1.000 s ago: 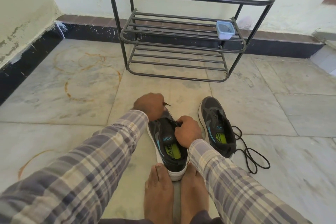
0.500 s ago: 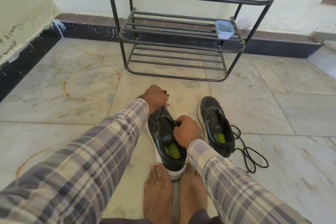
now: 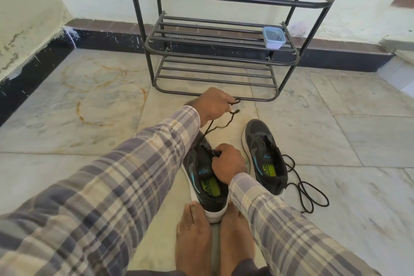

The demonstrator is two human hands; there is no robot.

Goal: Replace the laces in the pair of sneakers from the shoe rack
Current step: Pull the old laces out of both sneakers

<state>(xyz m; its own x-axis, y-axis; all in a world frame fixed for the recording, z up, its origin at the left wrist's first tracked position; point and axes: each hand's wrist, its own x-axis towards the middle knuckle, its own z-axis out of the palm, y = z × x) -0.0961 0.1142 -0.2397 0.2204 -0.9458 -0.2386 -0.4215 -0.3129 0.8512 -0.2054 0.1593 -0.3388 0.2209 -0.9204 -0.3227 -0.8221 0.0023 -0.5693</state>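
Sitting on the stone floor (image 3: 89, 119), bare feet (image 3: 193, 237) out front. The near sneaker (image 3: 201, 172) stands upright between my toes, heel wedged against them, toe pointing at the shoe rack (image 3: 224, 58).

My left hand (image 3: 212, 105) is raised above the toe of that sneaker, fingers clenched round a black lace (image 3: 211, 126). The lace runs down from my fist to the eyelets, and its short free end hangs kinked just beside my knuckles.

My right hand (image 3: 228, 163) sits on the sneaker's top, fingers curled in and pinching at the lacing edge beside the tongue. Whether the lace is also under those fingertips, I can't tell.

The second sneaker (image 3: 264, 157) stands to the right, apart from the first, unlaced. A loose black lace (image 3: 310, 195) lies in loops on the floor, touching its outer side.

A small lidded plastic box (image 3: 273, 37) sits on the rack's middle shelf, at its right end.
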